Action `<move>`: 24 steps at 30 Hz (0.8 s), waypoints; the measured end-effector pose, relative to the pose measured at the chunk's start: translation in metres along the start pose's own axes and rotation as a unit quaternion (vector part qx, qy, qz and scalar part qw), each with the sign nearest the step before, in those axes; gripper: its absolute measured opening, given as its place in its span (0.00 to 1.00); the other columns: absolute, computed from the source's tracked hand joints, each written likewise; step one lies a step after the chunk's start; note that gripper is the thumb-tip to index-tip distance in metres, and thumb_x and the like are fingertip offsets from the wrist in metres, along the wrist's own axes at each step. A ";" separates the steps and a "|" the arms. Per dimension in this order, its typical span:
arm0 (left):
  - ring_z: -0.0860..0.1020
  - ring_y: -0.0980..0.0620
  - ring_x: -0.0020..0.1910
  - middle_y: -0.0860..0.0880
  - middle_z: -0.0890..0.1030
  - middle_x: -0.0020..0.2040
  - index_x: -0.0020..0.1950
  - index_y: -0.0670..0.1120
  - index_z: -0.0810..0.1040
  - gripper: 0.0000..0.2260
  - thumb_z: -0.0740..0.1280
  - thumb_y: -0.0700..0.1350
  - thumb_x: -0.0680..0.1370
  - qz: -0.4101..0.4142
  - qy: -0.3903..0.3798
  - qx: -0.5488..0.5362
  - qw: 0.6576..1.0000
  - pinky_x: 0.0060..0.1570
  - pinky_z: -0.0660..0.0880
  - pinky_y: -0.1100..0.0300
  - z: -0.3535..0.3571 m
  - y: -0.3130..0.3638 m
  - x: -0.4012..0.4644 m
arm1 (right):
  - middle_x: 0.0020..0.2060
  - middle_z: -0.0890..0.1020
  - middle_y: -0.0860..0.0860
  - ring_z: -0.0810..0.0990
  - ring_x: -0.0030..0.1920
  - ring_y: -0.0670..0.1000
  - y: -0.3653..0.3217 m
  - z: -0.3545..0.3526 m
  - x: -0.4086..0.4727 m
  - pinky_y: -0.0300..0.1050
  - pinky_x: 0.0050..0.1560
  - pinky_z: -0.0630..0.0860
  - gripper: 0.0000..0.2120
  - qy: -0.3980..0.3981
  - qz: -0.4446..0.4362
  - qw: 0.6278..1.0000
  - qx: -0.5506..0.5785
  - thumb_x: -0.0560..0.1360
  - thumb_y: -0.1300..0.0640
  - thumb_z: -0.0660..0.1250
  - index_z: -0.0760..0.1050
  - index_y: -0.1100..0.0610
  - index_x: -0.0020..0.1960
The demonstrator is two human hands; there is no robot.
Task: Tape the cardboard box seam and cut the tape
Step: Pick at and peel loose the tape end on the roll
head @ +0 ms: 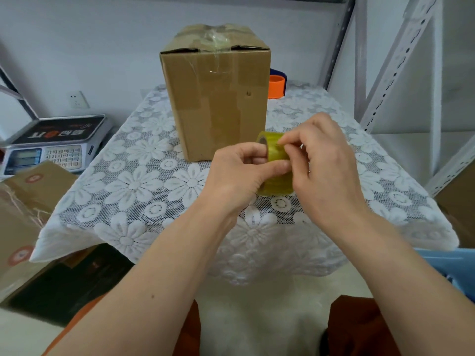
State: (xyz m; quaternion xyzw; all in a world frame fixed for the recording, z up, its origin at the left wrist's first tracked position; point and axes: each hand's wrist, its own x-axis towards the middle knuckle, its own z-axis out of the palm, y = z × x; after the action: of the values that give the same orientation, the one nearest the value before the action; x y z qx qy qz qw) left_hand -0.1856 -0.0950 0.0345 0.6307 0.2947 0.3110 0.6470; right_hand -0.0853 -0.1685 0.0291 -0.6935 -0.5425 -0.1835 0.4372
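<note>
Just in front of the cardboard box (216, 98), above the lace-covered worktop (144, 191), both hands hold a yellowish tape roll (276, 163). Left hand (239, 173) grips the roll, fingers curled into its core, thumb across the outer face. Right hand (326, 160) pinches at the roll's upper surface with thumb and forefinger; loose tape end too small to tell. Box stands upright at worktop centre, clear tape already crumpled over its top flaps. Orange and blue tape dispenser (277, 84) sits behind the box, right side, partly hidden. Weighing scale (51, 145) left of the worktop, more cardboard boxes (23, 201) below it. Metal shelving (401, 60) on the right.
</note>
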 end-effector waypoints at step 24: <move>0.79 0.60 0.29 0.49 0.82 0.33 0.45 0.41 0.82 0.07 0.75 0.37 0.68 -0.029 -0.044 -0.023 0.998 0.26 0.71 0.72 -0.008 -0.002 0.011 | 0.42 0.72 0.47 0.71 0.43 0.45 0.007 -0.010 0.002 0.37 0.45 0.67 0.05 -0.077 0.022 0.991 0.110 0.74 0.64 0.65 0.79 0.58 0.44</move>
State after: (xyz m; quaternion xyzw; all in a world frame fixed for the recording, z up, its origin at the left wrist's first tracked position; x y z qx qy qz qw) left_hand -0.1851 -0.0818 0.0324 0.6203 0.2766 0.2705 0.6823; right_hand -0.0758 -0.1756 0.0327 -0.6650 -0.5758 -0.0593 0.4719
